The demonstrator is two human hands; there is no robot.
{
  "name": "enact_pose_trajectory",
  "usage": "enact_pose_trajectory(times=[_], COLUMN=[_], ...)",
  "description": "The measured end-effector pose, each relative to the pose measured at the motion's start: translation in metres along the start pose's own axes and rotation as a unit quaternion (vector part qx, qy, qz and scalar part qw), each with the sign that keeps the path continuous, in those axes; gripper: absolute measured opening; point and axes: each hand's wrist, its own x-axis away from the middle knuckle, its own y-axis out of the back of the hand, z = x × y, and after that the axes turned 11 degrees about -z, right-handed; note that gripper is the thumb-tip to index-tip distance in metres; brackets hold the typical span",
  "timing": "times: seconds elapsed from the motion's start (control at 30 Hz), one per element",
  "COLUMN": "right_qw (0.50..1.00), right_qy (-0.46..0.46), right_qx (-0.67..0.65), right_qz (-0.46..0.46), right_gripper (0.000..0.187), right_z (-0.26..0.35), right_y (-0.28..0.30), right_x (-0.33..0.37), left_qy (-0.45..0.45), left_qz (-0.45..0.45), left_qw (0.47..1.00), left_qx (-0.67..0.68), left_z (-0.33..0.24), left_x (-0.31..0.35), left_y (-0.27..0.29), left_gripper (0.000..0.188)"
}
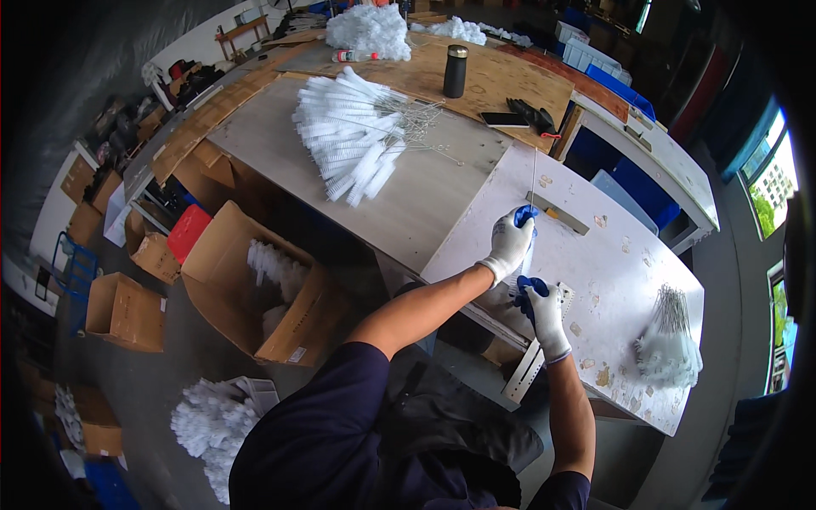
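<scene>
Both hands wear white gloves with blue-coated fingers. My left hand (512, 242) is closed around a white-bristled wire brush (528, 257), whose thin wire stem points away across the white table. Nearer to me, my right hand (548, 319) is closed at the bristle end of the same brush; its fingers hide part of it. A perforated metal strip (524, 372) juts over the table's near edge beside my right hand. Beyond my left hand lies a grey metal bar (567, 216).
A large pile of similar brushes (353, 136) fans out at the far left; a smaller bunch (670, 353) lies at right. Behind stand a black flask (456, 71), a phone (504, 120) and a black glove (534, 115). An open cardboard box (246, 280) holds white brushes.
</scene>
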Motion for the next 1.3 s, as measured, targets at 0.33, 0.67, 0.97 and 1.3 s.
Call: enact_pose_trajectory(times=[0.33, 0.67, 0.97, 1.3], right_qw=[0.994, 0.990, 0.968, 0.825], right_qy=[0.043, 0.025, 0.047, 0.402], right_qx=[0.104, 0.135, 0.248, 0.376], right_qz=[0.012, -0.029, -0.010, -0.129], right_gripper=[0.022, 0.032, 0.038, 0.027], right_z=[0.019, -0.025, -0.045, -0.040], right_y=[0.005, 0.019, 0.011, 0.041], right_x=[0.004, -0.030, -0.040, 0.003], left_qy=[0.150, 0.196, 0.239, 0.151], left_qz=[0.070, 0.273, 0.272, 0.309], left_qw=[0.982, 0.941, 0.929, 0.936], left_qx=[0.088, -0.029, -0.072, -0.072], left_z=[-0.003, 0.016, 0.035, 0.063], left_x=[0.001, -0.016, -0.010, -0.014], left_y=[0.013, 0.018, 0.016, 0.014], left_gripper=[0.023, 0.027, 0.020, 0.018])
